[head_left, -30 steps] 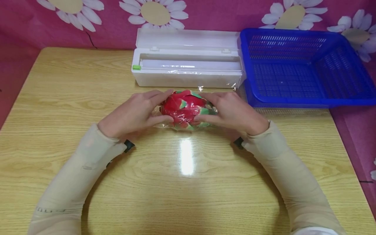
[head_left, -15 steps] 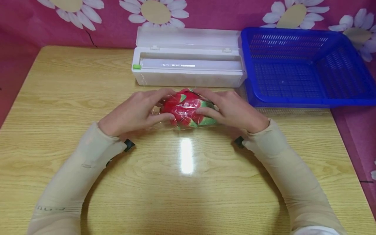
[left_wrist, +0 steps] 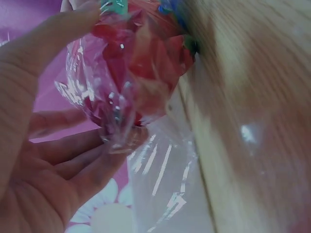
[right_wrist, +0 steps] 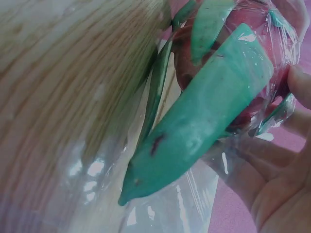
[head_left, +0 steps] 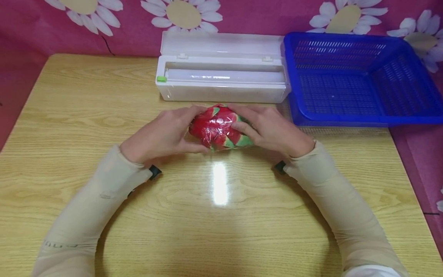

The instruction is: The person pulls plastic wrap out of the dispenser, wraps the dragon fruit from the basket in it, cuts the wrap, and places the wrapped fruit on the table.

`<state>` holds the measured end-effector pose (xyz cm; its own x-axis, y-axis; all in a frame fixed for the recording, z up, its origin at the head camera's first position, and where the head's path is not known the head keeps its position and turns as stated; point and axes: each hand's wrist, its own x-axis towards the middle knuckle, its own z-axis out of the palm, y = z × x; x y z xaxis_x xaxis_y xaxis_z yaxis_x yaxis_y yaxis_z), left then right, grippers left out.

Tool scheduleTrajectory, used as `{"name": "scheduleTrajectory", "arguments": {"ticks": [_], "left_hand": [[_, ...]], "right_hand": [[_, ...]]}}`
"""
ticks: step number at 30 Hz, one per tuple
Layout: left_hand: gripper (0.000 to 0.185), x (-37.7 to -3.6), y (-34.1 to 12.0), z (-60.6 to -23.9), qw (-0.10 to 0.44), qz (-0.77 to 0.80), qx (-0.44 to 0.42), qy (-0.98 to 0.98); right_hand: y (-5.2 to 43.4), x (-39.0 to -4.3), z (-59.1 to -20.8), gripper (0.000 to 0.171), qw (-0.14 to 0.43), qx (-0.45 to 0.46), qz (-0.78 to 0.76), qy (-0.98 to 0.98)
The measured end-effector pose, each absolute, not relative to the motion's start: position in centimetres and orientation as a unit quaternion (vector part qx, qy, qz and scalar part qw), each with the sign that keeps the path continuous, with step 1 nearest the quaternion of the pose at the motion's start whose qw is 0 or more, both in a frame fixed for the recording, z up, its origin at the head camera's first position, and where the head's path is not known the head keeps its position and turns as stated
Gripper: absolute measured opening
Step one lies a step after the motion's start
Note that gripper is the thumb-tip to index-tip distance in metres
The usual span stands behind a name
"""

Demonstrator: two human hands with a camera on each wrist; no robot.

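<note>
Fingers and thumb of the left hand (head_left: 160, 132) hold the left end of a dragon fruit (head_left: 219, 127), which is between both hands, in front of an opened white box (head_left: 221, 93). Glossy red under clear film (left_wrist: 114, 138) that crumples at this end, it turns greener rightward, one long green scale (right_wrist: 199, 116) bearing a dark mark. The right hand (head_left: 275, 130) grips that end. Farther right stands a blue basket (head_left: 342, 120).
</note>
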<state>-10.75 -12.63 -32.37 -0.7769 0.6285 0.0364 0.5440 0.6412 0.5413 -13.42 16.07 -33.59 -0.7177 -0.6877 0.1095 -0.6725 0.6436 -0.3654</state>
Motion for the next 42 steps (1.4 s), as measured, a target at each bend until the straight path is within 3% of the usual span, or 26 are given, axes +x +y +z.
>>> {"name": "scheduleTrajectory", "arguments": {"ticks": [12,23,31,35,42], "left_hand": [[0.117,-10.17,-12.54,-31.75,0.134,0.201,0.308,0.920],[0.104,-10.18,-12.62,-31.68,0.131,0.181,0.312,0.923],[0.105,-10.28,-12.61,-31.72,0.136,0.177,0.304,0.926],[0.105,-10.39,-12.71,-31.84,0.137,0.179,0.305,0.925],[0.100,-10.49,-12.84,-32.00,0.131,0.181,0.314,0.923]], "right_hand": [[16.17,-13.50,-33.60,0.052,0.040,-0.321,-0.206,0.924],[16.24,-13.50,-33.49,0.054,0.030,-0.324,-0.202,0.924],[16.10,-13.49,-33.50,0.057,-0.035,-0.335,-0.240,0.911],[16.00,-13.51,-33.47,0.061,-0.042,-0.330,-0.260,0.906],[16.16,-13.46,-33.25,0.080,0.037,-0.293,-0.272,0.916]]}}
